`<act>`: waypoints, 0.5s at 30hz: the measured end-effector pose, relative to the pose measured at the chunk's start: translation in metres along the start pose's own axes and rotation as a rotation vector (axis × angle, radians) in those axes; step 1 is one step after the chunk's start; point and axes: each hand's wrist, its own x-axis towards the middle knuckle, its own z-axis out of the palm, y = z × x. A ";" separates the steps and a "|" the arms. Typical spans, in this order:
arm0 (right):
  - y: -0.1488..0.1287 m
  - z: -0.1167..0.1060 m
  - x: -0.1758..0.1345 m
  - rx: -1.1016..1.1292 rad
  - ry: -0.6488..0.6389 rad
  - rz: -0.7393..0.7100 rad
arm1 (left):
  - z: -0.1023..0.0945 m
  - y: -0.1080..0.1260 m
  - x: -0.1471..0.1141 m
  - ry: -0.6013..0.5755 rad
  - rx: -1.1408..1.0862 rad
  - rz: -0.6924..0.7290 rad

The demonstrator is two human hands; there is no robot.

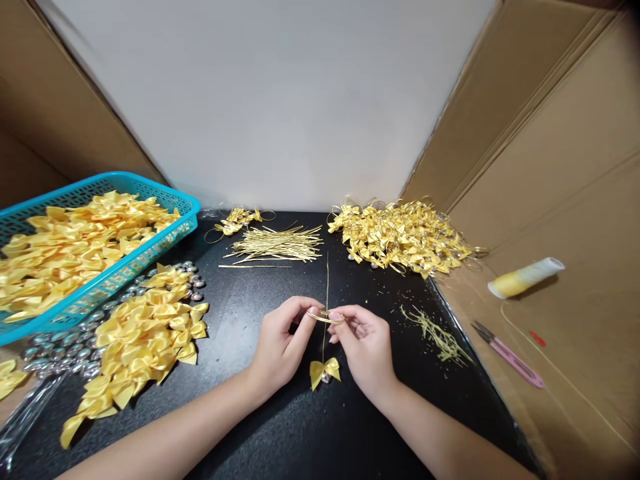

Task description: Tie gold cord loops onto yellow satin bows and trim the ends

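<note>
Between my two hands a gold twist tie (326, 317) is bent into a narrow loop. The thumb and fingers of my left hand (286, 339) pinch its left end, while my right hand (364, 343) pinches the right end. A yellow satin bow (325, 371) with a small silver bell-like bead (325, 377) lies on the black board just below them. From the bow a thin gold thread (327, 283) runs up the board, passing behind the loop. Whether thread and loop are joined is hidden by the fingertips.
Left stand a turquoise basket (185, 217) of yellow bows, a loose bow pile (145, 327) and silver beads (65, 347). Behind lie gold ties (277, 244) and finished bows (400, 233). Rightward are thread scraps (440, 339), pink thread snips (515, 360) and a thread spool (526, 277).
</note>
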 end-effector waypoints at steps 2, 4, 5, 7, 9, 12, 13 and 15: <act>0.001 -0.001 -0.001 -0.033 -0.016 -0.017 | -0.001 0.001 0.000 -0.016 0.022 0.028; 0.002 -0.002 -0.002 -0.075 -0.030 -0.050 | -0.001 0.001 0.000 -0.035 0.039 0.075; 0.003 -0.002 -0.003 -0.098 -0.033 -0.068 | -0.001 0.001 -0.001 -0.043 0.045 0.100; 0.004 -0.003 -0.003 -0.138 -0.037 -0.095 | -0.002 0.002 -0.001 -0.047 0.047 0.142; 0.005 -0.004 -0.004 -0.161 -0.035 -0.107 | -0.002 0.002 -0.001 -0.041 0.050 0.163; 0.006 -0.004 -0.004 -0.173 -0.031 -0.120 | -0.002 0.004 -0.001 -0.032 0.058 0.173; 0.007 -0.004 -0.004 -0.176 -0.029 -0.127 | -0.002 0.004 -0.001 -0.030 0.060 0.179; 0.007 -0.005 -0.004 -0.180 -0.027 -0.140 | -0.002 0.003 -0.001 -0.025 0.067 0.197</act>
